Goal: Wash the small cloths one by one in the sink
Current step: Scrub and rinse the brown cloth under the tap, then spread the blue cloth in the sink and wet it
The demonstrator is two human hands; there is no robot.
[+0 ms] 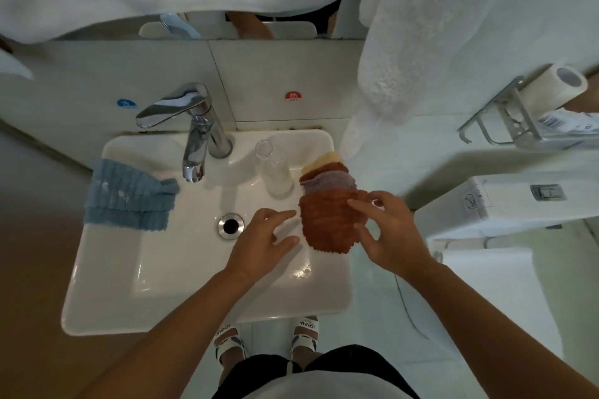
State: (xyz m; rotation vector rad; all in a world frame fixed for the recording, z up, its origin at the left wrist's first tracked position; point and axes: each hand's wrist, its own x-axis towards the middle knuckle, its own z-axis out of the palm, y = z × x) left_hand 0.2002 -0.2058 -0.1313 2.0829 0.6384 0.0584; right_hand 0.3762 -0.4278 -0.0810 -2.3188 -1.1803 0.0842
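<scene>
On the sink's [107, 311] right rim, right-hand fingers [359, 206] pinching brown cloth [327, 223].

Five small cloths [327, 223], one sink [136, 285], one tap [194, 139], one glass bottle [274, 168], two hands [262, 243].

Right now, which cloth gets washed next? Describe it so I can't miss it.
Find the white sink, then the fanned cloth stack on its right rim. It's the rust-orange cloth on top, nearest the person, touched by the right hand; the neighbours are purple, brown and cream.
</scene>
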